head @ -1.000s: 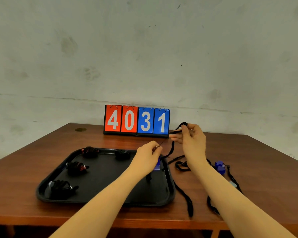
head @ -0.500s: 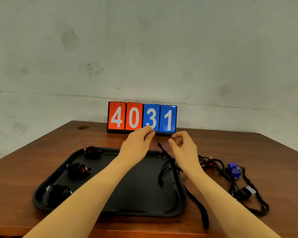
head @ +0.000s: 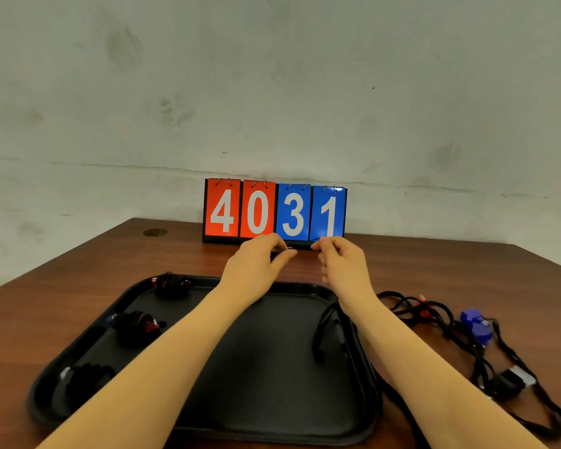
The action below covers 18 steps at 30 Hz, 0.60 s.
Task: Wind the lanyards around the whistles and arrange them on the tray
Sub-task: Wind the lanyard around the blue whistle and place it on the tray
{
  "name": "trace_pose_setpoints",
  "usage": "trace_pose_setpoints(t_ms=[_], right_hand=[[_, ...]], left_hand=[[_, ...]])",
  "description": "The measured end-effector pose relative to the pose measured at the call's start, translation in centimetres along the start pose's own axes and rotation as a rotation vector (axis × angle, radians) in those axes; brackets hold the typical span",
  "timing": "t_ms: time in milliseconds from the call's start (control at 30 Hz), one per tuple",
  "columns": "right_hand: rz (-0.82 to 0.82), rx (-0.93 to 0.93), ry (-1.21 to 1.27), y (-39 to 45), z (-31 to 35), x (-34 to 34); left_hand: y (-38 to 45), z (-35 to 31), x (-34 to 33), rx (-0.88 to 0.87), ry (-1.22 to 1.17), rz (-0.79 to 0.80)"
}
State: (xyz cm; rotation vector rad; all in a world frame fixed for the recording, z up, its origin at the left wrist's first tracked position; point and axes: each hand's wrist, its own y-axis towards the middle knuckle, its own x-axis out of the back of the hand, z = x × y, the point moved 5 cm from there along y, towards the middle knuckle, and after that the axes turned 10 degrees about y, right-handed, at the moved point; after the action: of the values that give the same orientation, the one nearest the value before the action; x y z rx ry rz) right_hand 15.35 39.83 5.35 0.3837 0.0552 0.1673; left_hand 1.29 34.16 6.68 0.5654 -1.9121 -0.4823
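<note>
We count three wound whistles on the black tray (head: 208, 426), all left of our left forearm: the farthest (head: 170, 283), the middle (head: 136, 324), the nearest (head: 85, 380). Our left hand (head: 256, 264) pinches a small blue whistle (head: 275, 255); our right hand (head: 342, 262) curls on its black lanyard (head: 321, 328). Right of it lie tangled lanyards (head: 434, 314) and one loose blue whistle (head: 475, 324).
</note>
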Motion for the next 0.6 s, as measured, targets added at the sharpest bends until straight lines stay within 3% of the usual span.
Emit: trace_pose_setpoints(t_ms=[133, 333, 467, 600], right_hand=[[-0.097, 0.085, -0.104, -0.1, -0.1, 0.5], [-0.167, 0.126, -0.061, -0.1, 0.1, 1.2], [-0.158, 0.106, -0.048, -0.3, -0.3, 1.7], [-0.175, 0.122, -0.066, -0.4, -0.3, 2.4]], left_hand=[[-0.3, 0.4, 0.2, -0.006, -0.066, 0.016], [-0.8, 0.6, 0.2, -0.034, -0.17, 0.128], [-1.0, 0.7, -0.2, -0.045, -0.163, 0.246], [-1.2, 1.1, -0.1, 0.021, -0.185, 0.24]])
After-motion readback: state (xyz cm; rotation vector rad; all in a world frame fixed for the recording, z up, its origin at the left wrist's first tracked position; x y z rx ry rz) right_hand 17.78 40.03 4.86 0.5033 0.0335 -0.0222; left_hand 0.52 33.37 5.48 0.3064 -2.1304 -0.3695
